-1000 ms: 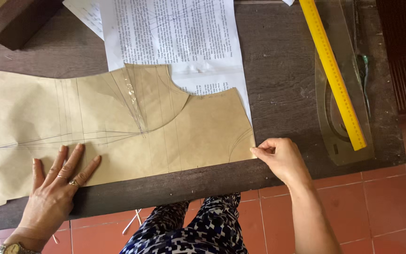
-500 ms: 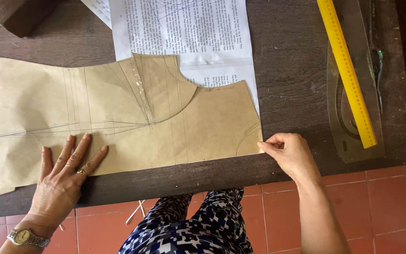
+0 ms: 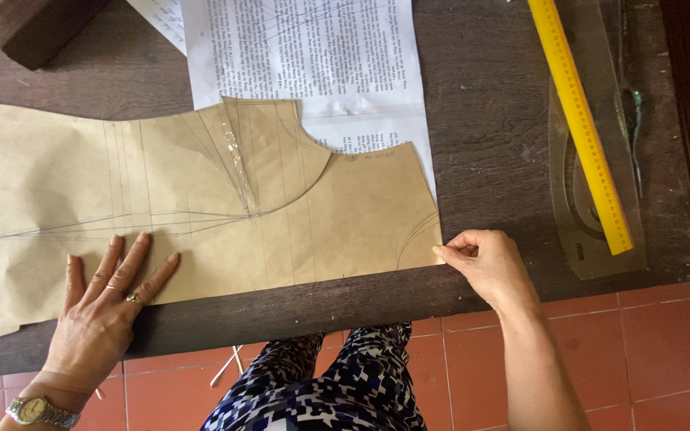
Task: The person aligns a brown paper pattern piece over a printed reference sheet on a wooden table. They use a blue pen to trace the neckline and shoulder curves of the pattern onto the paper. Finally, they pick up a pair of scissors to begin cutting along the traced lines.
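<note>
The left hand (image 3: 109,299) stays flat, fingers spread, on the pattern (image 3: 201,207) at lower left. The right hand (image 3: 485,263) still pinches its lower-right corner. The pattern remains spread across the counter (image 3: 489,160); grips unchanged, so it stays secured.

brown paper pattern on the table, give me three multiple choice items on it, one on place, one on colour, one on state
1. Where does the yellow ruler lie?
A. right of the brown paper pattern
B. under the left hand
C. on the floor

2. What colour is the floor?
A. grey
B. reddish
C. white

3. What is the right hand doing?
A. lying flat, fingers spread
B. pinching the pattern's right corner
C. holding the ruler

Answers:
1 A, the ruler rests on a clear curve template at the table's right.
2 B, red-brown tiles show below the table.
3 B, its fingertips meet at the corner; the left hand is the flat one.
</note>
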